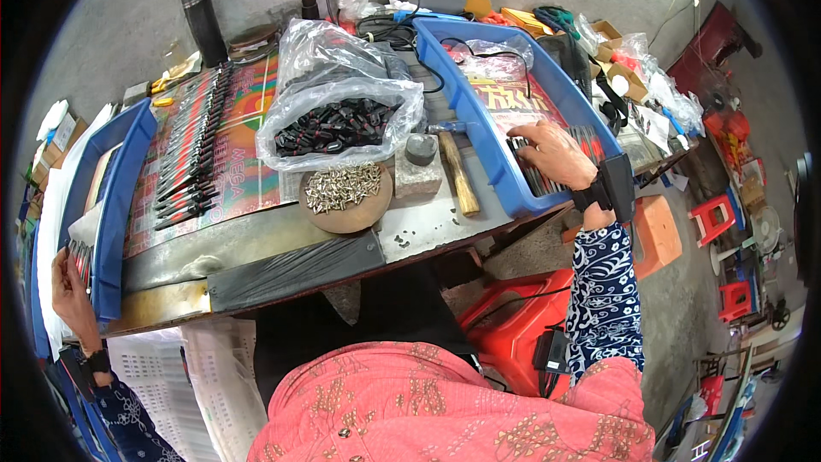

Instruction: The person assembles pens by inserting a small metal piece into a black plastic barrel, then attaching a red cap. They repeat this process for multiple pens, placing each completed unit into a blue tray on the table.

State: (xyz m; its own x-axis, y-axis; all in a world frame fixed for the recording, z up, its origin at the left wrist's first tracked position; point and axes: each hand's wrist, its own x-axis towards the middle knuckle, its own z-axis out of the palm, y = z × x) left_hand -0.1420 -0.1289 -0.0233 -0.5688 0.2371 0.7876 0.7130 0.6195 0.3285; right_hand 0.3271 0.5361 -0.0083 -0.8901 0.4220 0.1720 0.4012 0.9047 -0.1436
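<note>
My left hand (pixel 75 295) reaches into the long blue tray (pixel 128 150) at the far left. Its fingers touch a bunch of slim red-and-silver pieces (pixel 81 258); whether they grip any is hidden. In the blue tray (pixel 505 188) on the right, my right hand (pixel 556 154) lies over a row of slim red, black and silver pieces (pixel 586 144), fingers stretched out and apart. Similar red-and-black pieces (pixel 188 150) lie in a long row on the patterned sheet (pixel 248 133). What exactly these pieces are is too small to tell.
Between the trays stand a plastic bag of black-and-red parts (pixel 333 126), a round board heaped with small metal pins (pixel 344 190), a metal block (pixel 419 173) and a wooden-handled hammer (pixel 459 173). A black cylinder (pixel 203 24) stands behind. Below the table is a red stool (pixel 513 316).
</note>
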